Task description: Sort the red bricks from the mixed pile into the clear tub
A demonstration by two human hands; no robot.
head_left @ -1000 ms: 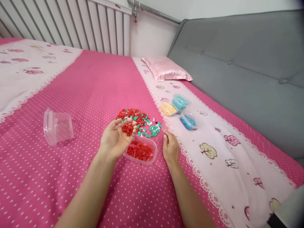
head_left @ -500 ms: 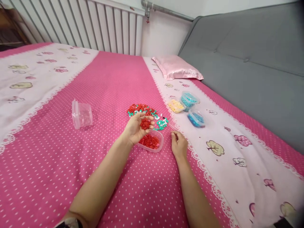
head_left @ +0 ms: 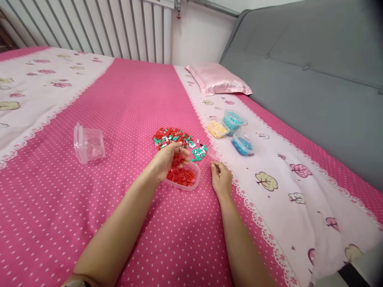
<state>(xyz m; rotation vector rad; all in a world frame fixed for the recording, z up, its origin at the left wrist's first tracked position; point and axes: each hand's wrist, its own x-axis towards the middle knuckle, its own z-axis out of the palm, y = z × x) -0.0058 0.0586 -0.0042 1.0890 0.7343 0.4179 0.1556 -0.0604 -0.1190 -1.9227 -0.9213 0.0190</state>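
Left hand (head_left: 166, 161) cupped (tilted) over tub (head_left: 183, 187).

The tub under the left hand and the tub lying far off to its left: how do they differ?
The near tub sits upright; the far tub lies on its side. The near tub holds red pieces; the far tub looks empty. The left hand is over the near tub; no hand is at the far tub. Both are clear plastic.
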